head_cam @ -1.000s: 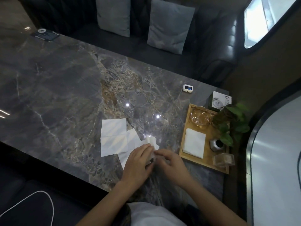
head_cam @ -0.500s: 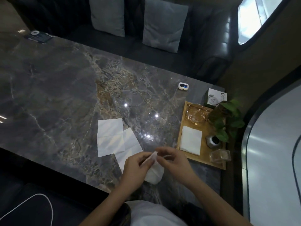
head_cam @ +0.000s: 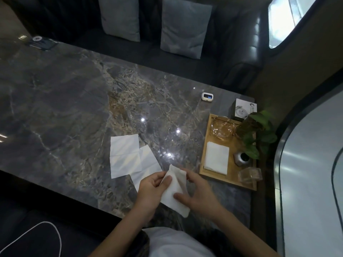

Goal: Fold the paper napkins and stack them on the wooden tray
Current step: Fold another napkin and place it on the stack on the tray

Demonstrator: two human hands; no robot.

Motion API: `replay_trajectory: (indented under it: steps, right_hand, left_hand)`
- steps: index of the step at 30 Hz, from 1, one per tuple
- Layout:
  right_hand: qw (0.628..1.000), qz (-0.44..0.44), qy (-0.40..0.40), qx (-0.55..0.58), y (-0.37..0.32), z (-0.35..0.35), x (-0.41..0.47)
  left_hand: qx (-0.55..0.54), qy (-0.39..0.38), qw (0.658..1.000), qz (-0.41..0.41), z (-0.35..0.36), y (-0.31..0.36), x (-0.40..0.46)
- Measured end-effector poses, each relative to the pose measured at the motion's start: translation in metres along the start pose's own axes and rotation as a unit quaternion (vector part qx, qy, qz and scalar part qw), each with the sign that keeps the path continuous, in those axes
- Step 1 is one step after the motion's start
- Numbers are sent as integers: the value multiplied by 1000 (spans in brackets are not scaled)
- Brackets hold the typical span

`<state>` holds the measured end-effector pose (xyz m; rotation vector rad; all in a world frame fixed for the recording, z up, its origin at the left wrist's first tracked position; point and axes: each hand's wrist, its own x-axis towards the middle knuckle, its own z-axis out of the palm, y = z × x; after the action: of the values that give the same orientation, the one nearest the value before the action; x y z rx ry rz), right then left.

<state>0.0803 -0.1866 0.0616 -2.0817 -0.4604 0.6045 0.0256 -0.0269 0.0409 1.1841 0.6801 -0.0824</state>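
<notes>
A white paper napkin (head_cam: 175, 190) is held up above the near table edge, hanging long and partly folded. My left hand (head_cam: 150, 191) grips its left side with the thumb on top. My right hand (head_cam: 196, 193) holds its right side, thumb pressed on the lower part. Two flat white napkins lie on the marble table: one (head_cam: 125, 157) to the left, another (head_cam: 148, 162) overlapping under it, partly hidden by my left hand. A folded napkin (head_cam: 216, 157) lies on the wooden tray (head_cam: 230, 179) at the right.
The tray also carries a glass ashtray (head_cam: 222, 129), a small silver pot (head_cam: 241, 159), a clear plastic box (head_cam: 249, 175) and a green plant (head_cam: 258, 134). A white box (head_cam: 243, 109) and a small white device (head_cam: 207, 95) sit beyond. A sofa with grey cushions (head_cam: 183, 26) lies behind the table.
Both hands lifted the napkin off the table and drew it toward me; it now hangs open and longer between my hands.
</notes>
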Motion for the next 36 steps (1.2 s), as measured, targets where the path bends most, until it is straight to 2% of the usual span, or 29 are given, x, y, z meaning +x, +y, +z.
replay_trajectory:
  steps: [11,18,25,30,36]
  right_hand:
    - [992,60,72,87,9,4,2]
    - [988,51,89,118,4,0,3]
    - [994,51,92,35,7,-5,6]
    - [992,31,107,63,1,-9,8]
    - [987,29,108,116,-6,-14,7]
  left_hand:
    - [10,24,1000,-14,-1,1,-1]
    - [101,22,995,9,-4,5,-3]
    - [139,-9,990,4,-7,8,-4]
    - [159,-27,987,-1,-7,9,-6]
    - [139,-104,985,24,-6,15,-12]
